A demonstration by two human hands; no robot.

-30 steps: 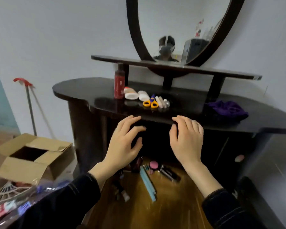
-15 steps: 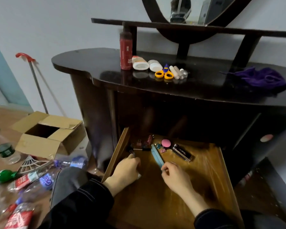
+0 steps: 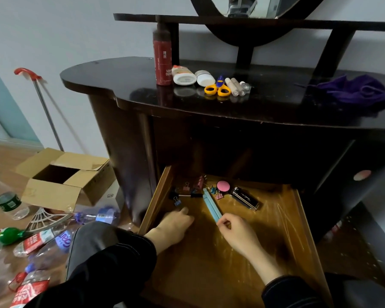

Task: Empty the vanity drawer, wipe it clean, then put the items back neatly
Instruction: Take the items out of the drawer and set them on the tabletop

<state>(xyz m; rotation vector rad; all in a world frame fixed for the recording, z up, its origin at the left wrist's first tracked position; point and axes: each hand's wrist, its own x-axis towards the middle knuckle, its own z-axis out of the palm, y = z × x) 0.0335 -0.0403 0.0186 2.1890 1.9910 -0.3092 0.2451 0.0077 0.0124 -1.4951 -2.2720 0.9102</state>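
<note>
Standing against a pale wall, the glossy dark vanity top (image 3: 125, 85) carries a red bottle (image 3: 162, 61) and purple cloth (image 3: 360, 90); an open cardboard box (image 3: 53, 192) sits on the littered floor (image 3: 0, 156). The pulled-out brown wooden drawer (image 3: 209, 274) holds binder clips (image 3: 185, 186), a pink compact (image 3: 223, 186) and a slim light-blue stick (image 3: 210, 203), pinched by the right hand (image 3: 236, 230); the left hand (image 3: 176, 225) curls nearby, its hold unclear.

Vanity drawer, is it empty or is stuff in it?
Not empty. Binder clips, a blue tube, a pink disc and a black case lie inside the drawer.
</note>
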